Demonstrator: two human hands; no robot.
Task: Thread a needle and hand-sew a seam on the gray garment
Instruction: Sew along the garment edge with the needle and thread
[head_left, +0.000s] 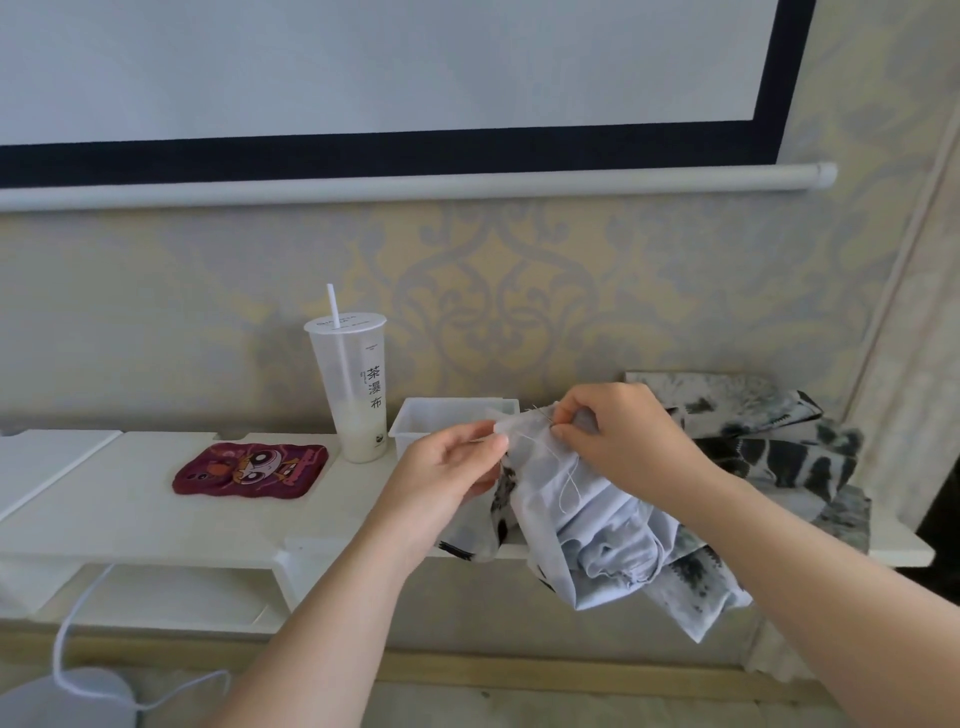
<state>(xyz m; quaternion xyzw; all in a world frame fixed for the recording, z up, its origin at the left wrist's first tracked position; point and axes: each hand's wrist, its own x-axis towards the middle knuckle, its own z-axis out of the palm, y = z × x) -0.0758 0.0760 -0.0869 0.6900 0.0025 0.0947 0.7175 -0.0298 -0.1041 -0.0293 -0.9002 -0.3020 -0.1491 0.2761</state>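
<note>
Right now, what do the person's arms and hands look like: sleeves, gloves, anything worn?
Left arm and right arm are bare to the frame edge; no sleeves show. Left hand and right hand wear no gloves. No watch, bracelet or ring is visible.

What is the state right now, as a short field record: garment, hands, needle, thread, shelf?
gray garment: held up, rest drapes off the shelf
left hand: pinches the garment's top edge
right hand: pinches the needle at that edge
needle: thin, partly hidden by fingers
thread: white, loops loose down the cloth
shelf: white, carries drink cup, white box, red pad
</note>
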